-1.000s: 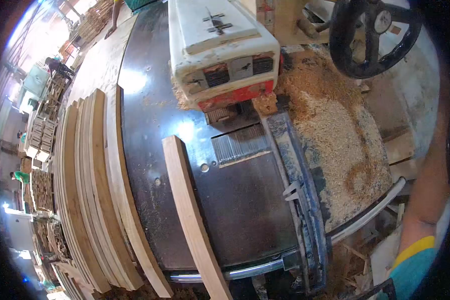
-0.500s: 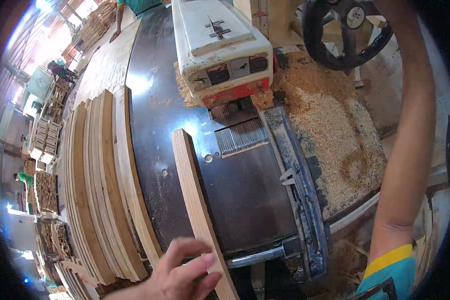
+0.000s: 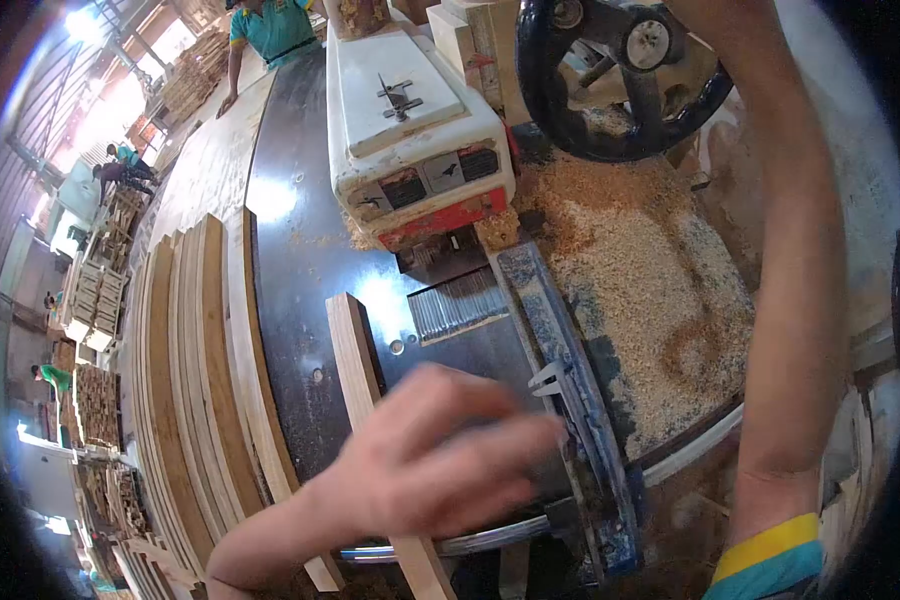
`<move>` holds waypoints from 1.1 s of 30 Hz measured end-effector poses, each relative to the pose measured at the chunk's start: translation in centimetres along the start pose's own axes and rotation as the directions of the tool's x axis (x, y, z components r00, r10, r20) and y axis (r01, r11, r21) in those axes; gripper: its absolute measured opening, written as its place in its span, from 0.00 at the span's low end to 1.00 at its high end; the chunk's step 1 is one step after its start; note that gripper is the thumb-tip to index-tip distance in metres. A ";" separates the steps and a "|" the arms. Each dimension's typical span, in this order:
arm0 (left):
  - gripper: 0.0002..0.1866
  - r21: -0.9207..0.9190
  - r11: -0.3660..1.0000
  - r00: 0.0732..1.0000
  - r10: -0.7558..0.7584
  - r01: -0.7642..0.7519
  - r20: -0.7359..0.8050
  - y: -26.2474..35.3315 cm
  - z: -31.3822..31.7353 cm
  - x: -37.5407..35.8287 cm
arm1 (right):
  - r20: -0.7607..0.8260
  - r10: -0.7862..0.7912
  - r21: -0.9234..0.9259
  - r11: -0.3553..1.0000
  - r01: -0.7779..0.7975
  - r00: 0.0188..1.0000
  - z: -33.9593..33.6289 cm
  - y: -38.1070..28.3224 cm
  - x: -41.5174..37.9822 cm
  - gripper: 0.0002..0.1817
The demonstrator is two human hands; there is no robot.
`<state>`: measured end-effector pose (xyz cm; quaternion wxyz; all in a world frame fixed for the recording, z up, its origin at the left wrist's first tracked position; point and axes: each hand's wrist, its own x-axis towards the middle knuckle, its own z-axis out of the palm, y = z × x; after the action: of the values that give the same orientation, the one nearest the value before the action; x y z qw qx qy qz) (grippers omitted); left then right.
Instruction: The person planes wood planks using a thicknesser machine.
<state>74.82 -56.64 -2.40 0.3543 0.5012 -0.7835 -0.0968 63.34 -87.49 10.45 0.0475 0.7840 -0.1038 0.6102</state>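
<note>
My left hand (image 3: 440,455), blurred by motion, is over a pale wooden strip (image 3: 353,350) on the dark machine table (image 3: 295,330); its fingers are curled, and whether they hold anything is hidden. My right arm reaches up along the right side, and its hand is cut off at the top edge, above a black handwheel (image 3: 640,85). Left of the single strip, a long board (image 3: 245,330) and a row of stacked wooden strips (image 3: 210,330) lie lengthwise. Right of my left hand stands a blue metal fence (image 3: 570,370) with a small clamp lever.
A white and red machine housing (image 3: 420,150) sits over a ridged metal plate (image 3: 458,305). Sawdust (image 3: 640,290) covers the right side. At the far end a person in a teal shirt (image 3: 275,30) rests a hand on the board surface. Other people and wood stacks (image 3: 98,405) are at left.
My left hand has moved up and right, across the strip towards the fence. The view has shifted, so the handwheel and housing appear further left, and more of the far person shows.
</note>
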 end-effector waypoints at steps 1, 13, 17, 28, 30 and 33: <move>0.23 0.126 0.983 0.991 -0.135 0.134 0.003 -1.1 -0.4 -2.0 | -0.021 -0.004 0.017 1.000 0.004 1.000 0.3 -0.1 -0.1 0.29; 0.18 0.505 0.444 0.649 -0.668 0.740 -0.364 -18.7 -1.3 -21.0 | 0.637 0.080 0.088 0.980 -0.176 0.767 -4.6 -0.4 2.6 0.38; 0.20 0.445 0.415 0.590 -0.703 0.794 -0.397 -18.3 -0.8 -20.9 | 0.602 0.017 0.150 0.979 -0.134 0.798 -3.9 0.8 1.1 0.36; 0.21 0.508 0.391 0.590 -0.740 0.768 -0.323 -17.8 -1.4 -20.8 | 0.585 -0.037 0.157 0.985 -0.068 0.810 -1.7 1.6 -2.1 0.32; 0.22 0.540 0.389 0.606 -0.734 0.746 -0.308 -18.1 -1.4 -20.9 | 0.583 -0.050 0.154 0.987 -0.049 0.811 -1.8 2.2 -2.6 0.32; 0.22 0.581 0.390 0.627 -0.725 0.714 -0.284 -18.3 -1.3 -21.1 | 0.576 -0.065 0.150 0.988 -0.027 0.815 -2.0 3.4 -3.5 0.31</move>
<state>93.95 -47.17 -20.41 0.0746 0.8773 -0.4730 0.0325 59.88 -90.03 7.43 -0.0396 0.9346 -0.0589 0.3484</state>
